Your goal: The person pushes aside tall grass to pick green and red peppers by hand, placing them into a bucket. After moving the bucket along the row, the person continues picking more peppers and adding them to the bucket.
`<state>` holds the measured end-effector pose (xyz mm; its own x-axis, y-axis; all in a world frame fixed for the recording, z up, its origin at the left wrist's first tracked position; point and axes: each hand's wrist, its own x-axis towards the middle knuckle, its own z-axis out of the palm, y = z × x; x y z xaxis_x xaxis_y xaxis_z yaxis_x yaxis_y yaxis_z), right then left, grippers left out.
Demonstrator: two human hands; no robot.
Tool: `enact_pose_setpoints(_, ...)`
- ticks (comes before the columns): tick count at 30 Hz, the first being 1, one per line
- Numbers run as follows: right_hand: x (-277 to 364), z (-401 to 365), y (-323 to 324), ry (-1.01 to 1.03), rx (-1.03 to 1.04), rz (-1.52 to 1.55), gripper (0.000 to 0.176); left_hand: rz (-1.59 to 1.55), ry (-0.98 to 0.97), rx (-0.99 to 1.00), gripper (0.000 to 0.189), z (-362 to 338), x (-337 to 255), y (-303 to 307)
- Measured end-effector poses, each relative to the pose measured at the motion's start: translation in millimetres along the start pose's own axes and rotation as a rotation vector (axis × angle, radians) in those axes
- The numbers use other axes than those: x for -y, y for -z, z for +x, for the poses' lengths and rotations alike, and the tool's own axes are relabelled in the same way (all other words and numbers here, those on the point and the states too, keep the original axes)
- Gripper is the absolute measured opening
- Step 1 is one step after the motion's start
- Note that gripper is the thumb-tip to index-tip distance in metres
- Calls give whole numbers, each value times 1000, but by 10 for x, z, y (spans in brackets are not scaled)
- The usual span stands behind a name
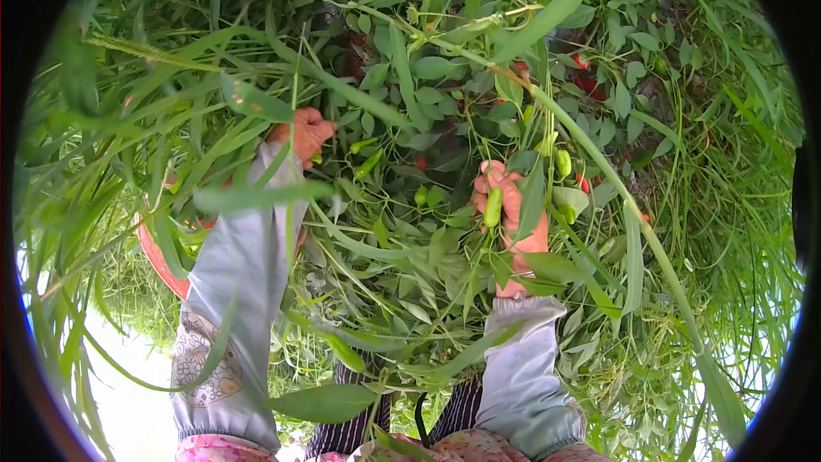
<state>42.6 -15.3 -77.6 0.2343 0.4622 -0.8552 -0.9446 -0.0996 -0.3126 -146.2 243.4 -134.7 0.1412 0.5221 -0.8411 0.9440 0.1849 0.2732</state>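
Note:
Among the leaves at upper left, my left hand [303, 135] has its fingers curled in, and a small bit of green shows just below them. What it holds, if anything, is too small to tell. Right of centre, my right hand [506, 197] is raised among the stems with bent fingers, and a light green pepper [493, 207] lies against them. Leaves cover part of that hand. Another green pepper [563, 163] hangs to its right, and a thin one [368, 166] hangs between my hands.
Red peppers [590, 84] show among the plants at upper right. A long grass stem [611, 180] crosses in front on the right. At left, a reddish container rim [161, 258] is partly hidden by my left sleeve [244, 265] and grass.

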Motion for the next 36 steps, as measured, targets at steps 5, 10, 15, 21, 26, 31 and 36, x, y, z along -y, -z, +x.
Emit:
enact_pose_setpoints(5,-17,-27,17,17,20,67,21,-164,-115,228,22,-269,-354,-165)
enact_pose_setpoints(10,-73,-21,-50,94,-46,10,19,236,-364,-79,32,-230,-591,-536)
enact_pose_setpoints(15,-98,19,43,4,-115,-131,32,97,53,207,41,90,-705,-721)
enact_pose_setpoints(21,-134,30,39,73,-30,-111,33,-170,92,331,28,-267,-433,-426)
enact_pose_setpoints(26,-54,17,80,-63,2,58,29,-511,-34,261,22,-634,-72,-662)
enact_pose_setpoints(31,-48,-1,-23,18,-42,-9,23,-382,-292,177,20,-885,298,-875)
enact_pose_setpoints(36,-33,-19,-10,-18,-6,49,22,-660,-228,126,13,-1136,-24,-722)
